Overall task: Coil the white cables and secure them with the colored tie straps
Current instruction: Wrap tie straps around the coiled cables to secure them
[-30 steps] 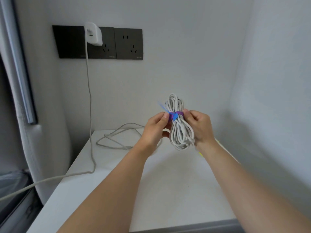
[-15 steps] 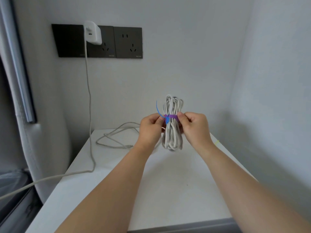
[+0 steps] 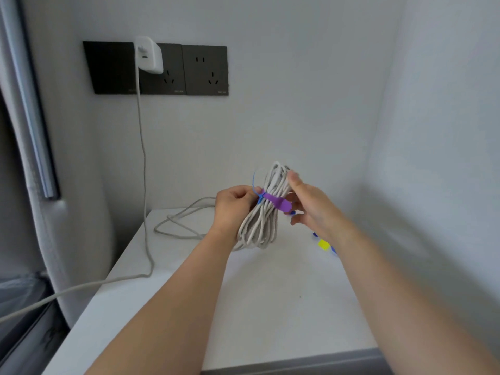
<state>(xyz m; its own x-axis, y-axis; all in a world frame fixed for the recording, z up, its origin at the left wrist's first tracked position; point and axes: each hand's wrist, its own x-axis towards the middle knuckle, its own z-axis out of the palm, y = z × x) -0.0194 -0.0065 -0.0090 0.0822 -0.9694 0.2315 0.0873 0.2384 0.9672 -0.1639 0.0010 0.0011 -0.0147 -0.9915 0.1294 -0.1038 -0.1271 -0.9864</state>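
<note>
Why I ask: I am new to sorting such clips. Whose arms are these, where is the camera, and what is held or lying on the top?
No machine: these are a person's two bare arms, filmed by one camera worn on their head, looking forward and down. The left hand pinches a coiled bundle of white cable at its middle, where a purple tie strap is wrapped round it; a thin blue tie sticks up beside it. The right hand is at the strap's loose end; blur hides whether it grips. On the white tabletop lie a loose white cable at the back and small yellow and blue pieces, partly hidden by the right forearm. A white charger sits in the dark wall sockets.
</note>
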